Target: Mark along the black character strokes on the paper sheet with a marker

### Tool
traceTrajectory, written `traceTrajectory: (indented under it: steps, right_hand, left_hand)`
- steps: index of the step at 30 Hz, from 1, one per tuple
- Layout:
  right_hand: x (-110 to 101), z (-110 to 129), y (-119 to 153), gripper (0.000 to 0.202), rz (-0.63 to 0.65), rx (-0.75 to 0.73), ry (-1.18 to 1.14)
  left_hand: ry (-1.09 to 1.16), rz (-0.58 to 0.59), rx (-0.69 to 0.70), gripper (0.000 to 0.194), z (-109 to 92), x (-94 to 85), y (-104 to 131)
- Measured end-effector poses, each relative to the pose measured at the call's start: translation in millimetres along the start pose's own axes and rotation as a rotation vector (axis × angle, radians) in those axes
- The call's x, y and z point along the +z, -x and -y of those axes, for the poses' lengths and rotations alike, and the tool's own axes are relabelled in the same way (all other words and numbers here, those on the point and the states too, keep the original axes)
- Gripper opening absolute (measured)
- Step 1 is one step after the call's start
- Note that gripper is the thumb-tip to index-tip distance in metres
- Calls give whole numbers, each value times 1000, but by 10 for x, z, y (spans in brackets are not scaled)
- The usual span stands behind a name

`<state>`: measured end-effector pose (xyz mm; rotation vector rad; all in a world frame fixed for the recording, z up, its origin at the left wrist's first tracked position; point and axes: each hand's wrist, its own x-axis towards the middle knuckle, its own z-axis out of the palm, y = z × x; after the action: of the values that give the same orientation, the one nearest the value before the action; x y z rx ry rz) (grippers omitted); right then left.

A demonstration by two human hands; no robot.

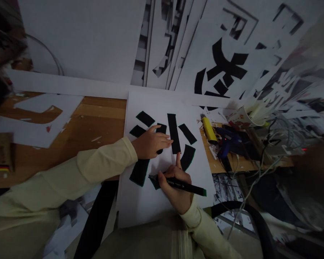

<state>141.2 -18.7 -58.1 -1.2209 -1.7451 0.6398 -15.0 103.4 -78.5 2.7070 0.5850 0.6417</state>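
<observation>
Black shapes lie on a large white sheet (pixel 153 102). My left hand (pixel 152 142) rests flat on the sheet with its fingers apart, over a black piece and touching the edge of the long upright strip (pixel 172 131). My right hand (pixel 176 185) holds a black marker (pixel 189 187) with a green end, its tip pointing left by a small dark shape (pixel 154 181). The right index finger reaches to the bottom of the long strip. Other black pieces lie around, such as a curved one (pixel 188 156) at the right and a wide one (pixel 139 172) at the lower left.
A yellow cutter (pixel 209 129), a blue glue gun (pixel 228 138) and a paper cup (pixel 240 117) stand right of the sheet near tangled cables. White cut-out boards (pixel 83 39) lean behind. Paper offcuts (pixel 43 133) lie on the wooden table (pixel 102 118) at the left.
</observation>
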Motion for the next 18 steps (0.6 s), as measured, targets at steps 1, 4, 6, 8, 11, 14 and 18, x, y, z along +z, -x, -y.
traceTrajectory:
  steps: [1, 4, 6, 8, 11, 14, 18]
  right_hand:
    - [1, 6, -4, 30, 4, 1, 0]
    - [1, 18, -13, 31, 2, -7, -2]
    - [1, 25, -18, 32, 9, -10, 4]
    - [2, 30, -21, 32, 25, -6, 8]
    - [2, 24, -15, 32, 22, -7, 2]
    - [-1, 1, 3, 31, 18, 4, -2]
    - [-3, -27, 19, 32, 5, 17, -9]
  left_hand:
    - [-2, 0, 3, 48, 3, 4, 1]
    - [-9, -9, 5, 49, 11, 18, 4]
    - [-8, -13, 6, 49, 13, 21, 4]
    - [-3, -10, 7, 49, 11, 17, 2]
    - [-2, -12, 4, 49, 3, 6, -1]
    - [-4, -17, 1, 49, -1, 3, -1]
    - [-5, -14, 5, 48, 0, 8, 2]
